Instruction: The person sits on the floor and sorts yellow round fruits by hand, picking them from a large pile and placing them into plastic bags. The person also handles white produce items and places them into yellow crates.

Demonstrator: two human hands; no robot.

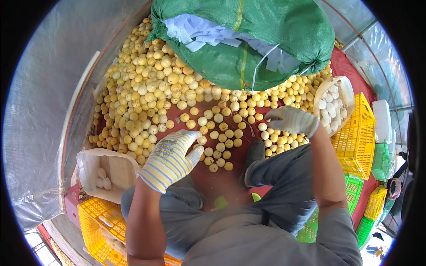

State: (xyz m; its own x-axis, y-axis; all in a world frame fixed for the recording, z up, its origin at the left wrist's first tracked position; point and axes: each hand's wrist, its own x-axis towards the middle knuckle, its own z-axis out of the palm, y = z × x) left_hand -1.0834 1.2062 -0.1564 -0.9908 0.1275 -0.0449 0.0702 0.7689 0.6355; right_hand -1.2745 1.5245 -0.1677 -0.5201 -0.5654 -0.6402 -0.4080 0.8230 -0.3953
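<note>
My left hand (173,156), in a striped knit glove, is over the near edge of the pile of round yellow fruits (143,93); its thumb and fingers are apart, with a fruit (201,140) between or just behind them. My right hand (291,120), gloved alike, hovers with curved fingers above fruits at the right; its fingertips are partly hidden, and whether it holds anything cannot be told. Ahead lies a green woven sack (213,63), its mouth full of white foam net sleeves (203,31). Loose fruits lie on the red ground sheet (199,181) between my hands.
A white plastic tub (126,166) with a few net-covered pieces stands at the left, a fuller one (347,89) at the right. Yellow crates (361,139) stand beside both tubs. Green crates (354,189) lie at the right. Plastic sheeting (36,99) walls the left side.
</note>
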